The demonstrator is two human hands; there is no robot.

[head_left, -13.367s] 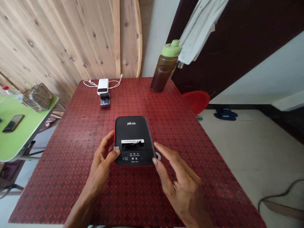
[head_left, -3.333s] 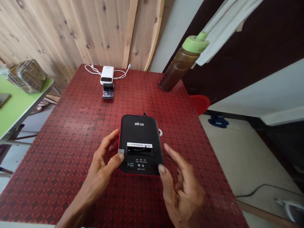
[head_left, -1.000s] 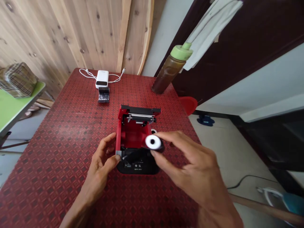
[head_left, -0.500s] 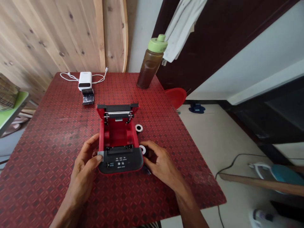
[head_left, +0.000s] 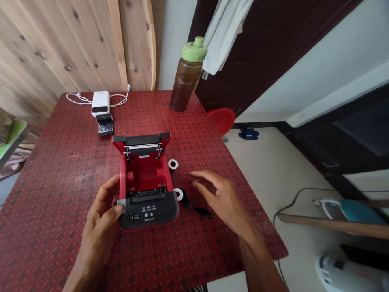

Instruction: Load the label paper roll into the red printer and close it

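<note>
A small black and red printer (head_left: 145,190) sits on the red patterned table (head_left: 75,162) with its lid raised and its red paper bay bare. My left hand (head_left: 101,213) holds the printer's left side, thumb on a grey button at the front corner. My right hand (head_left: 220,196) hovers just right of the printer, fingers spread and holding nothing. A white paper roll on a dark holder (head_left: 179,194) lies on the table between the printer and my right hand. A second white roll (head_left: 173,164) lies a little farther back.
A brown bottle with a green cap (head_left: 187,77) stands at the far edge. A white power bank with cable (head_left: 100,102) and a small dark device (head_left: 105,124) lie at the far left. The table's right edge drops to the floor, where cables and a red basin (head_left: 221,119) lie.
The printer lid went from closed to raised. My right hand lifted out a white roll, set it down right of the printer and let go, and is now raised with spread fingers. The left hand stayed put.
</note>
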